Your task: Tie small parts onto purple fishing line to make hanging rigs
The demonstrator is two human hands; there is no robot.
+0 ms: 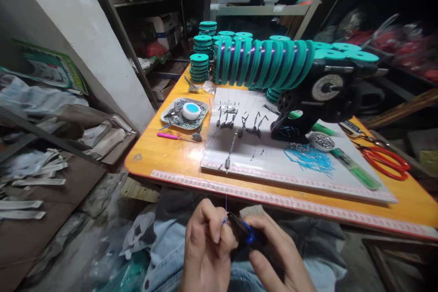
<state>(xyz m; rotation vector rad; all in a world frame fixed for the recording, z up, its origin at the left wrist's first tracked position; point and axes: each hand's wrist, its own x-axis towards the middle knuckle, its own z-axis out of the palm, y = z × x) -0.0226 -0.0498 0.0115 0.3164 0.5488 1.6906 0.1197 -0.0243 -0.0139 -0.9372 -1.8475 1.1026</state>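
Note:
My left hand (208, 246) is closed, pinching a thin fishing line (226, 203) near a small blue piece (224, 220) at the fingertips. My right hand (280, 251) grips dark pliers with blue on the handles (250, 237). The plier jaws (233, 218) lie close beside the left fingertips; whether they touch the line I cannot tell. Upward from the fingers, the line leads to a grey weight (227, 163) and a thin coiled piece (233, 142) on the white board (273, 164). Several small dark rigs (255, 130) lie farther up the board.
A row of teal spools (263, 61) with purple line sits on a black winder (289, 123). At left are a tray of small metal parts (166, 114) and a pink-handled tool (167, 136). Blue cut pieces (313, 159), a bowl (321, 142) and red-handled scissors (386, 159) lie right.

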